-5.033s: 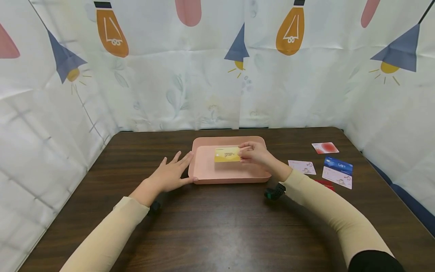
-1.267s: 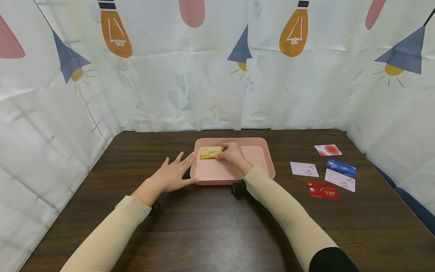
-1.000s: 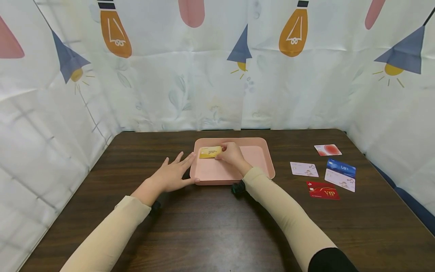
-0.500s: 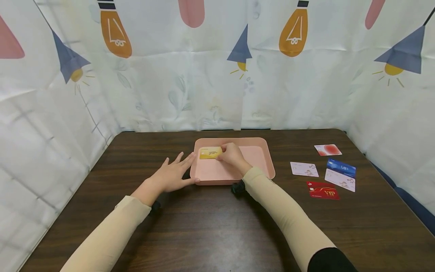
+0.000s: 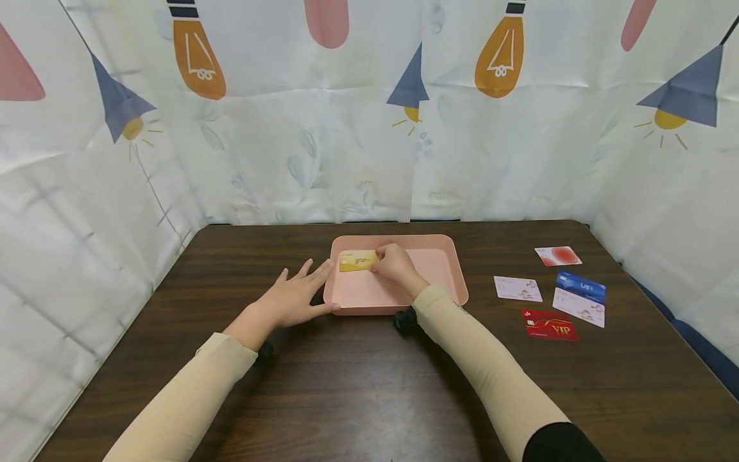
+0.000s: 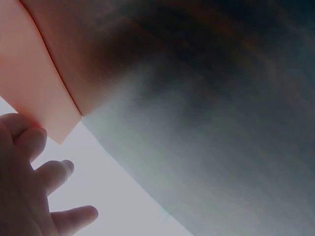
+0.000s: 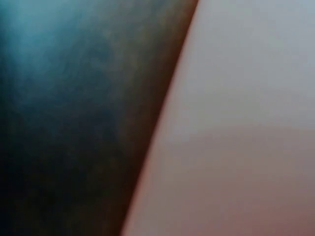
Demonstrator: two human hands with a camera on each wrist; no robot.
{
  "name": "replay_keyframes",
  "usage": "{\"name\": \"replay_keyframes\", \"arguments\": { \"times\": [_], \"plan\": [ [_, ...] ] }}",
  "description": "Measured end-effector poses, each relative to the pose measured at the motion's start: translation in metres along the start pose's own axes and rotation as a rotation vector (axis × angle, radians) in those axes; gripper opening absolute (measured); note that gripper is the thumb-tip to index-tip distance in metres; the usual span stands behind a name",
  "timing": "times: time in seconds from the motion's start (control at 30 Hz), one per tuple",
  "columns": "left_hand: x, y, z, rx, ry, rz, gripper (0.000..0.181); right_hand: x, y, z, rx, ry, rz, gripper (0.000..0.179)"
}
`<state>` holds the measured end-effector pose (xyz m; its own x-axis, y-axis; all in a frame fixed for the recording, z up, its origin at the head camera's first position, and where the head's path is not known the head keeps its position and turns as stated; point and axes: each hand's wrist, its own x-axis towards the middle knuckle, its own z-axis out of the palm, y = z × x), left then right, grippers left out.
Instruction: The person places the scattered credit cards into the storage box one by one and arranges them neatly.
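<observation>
In the head view a shallow pink tray [image 5: 378, 294] lies on the dark wooden table. Inside its back left corner is a yellow card [image 5: 355, 260]. My right hand [image 5: 397, 266] pinches the card's right end between thumb and fingers, low over the tray floor. With fingers spread, my left hand [image 5: 291, 296] touches the tray's left edge. The left wrist view catches the left fingers [image 6: 54, 174] against the outer side of the tray [image 6: 44, 93]. Only a blurred tray side [image 7: 236, 162] shows in the right wrist view; the right hand is out of it.
Right of the tray lie several cards: a white-and-red one [image 5: 557, 256], a pale one [image 5: 518, 289], a red VIP one [image 5: 550, 325], and a blue one [image 5: 580, 286] touching or overlapping another pale card [image 5: 579, 307]. A patterned curtain [image 5: 346, 147] hangs behind the table.
Since five seconds ago my right hand has carried the yellow card leftward and down into the tray's back left corner. Over the last second the card has only tilted slightly. The left hand stays put.
</observation>
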<state>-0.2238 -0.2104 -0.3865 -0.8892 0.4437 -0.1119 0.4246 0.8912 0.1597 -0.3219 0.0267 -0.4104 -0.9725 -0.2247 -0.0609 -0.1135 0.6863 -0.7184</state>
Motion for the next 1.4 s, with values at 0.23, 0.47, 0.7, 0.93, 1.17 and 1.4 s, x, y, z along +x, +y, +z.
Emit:
{"name": "replay_keyframes", "arguments": {
  "times": [0.23,0.47,0.7,0.93,1.17,1.4],
  "plan": [
    [-0.0002,-0.0003,0.0004,-0.007,-0.002,0.0,0.097,-0.0016,-0.0007,0.0,0.002,-0.001,0.008,0.025],
    [-0.0003,-0.001,0.0012,-0.007,-0.007,0.0,0.096,-0.0049,-0.0016,0.0001,-0.013,0.005,-0.004,0.04],
    [-0.0003,-0.0003,0.0004,0.005,-0.005,0.002,0.096,-0.0043,-0.002,0.0003,-0.066,-0.004,-0.014,0.038],
    [-0.0006,-0.0002,0.0001,0.003,0.004,0.006,0.096,-0.0029,-0.0002,0.001,-0.064,0.014,-0.032,0.048],
    [0.0001,-0.0003,0.0007,0.0,0.004,0.003,0.097,-0.0045,0.0007,0.0016,-0.065,0.029,-0.054,0.05],
    [0.0,-0.0004,0.0007,-0.001,0.007,0.006,0.096,-0.0045,0.0003,0.0012,-0.068,0.033,-0.049,0.05]
  ]
}}
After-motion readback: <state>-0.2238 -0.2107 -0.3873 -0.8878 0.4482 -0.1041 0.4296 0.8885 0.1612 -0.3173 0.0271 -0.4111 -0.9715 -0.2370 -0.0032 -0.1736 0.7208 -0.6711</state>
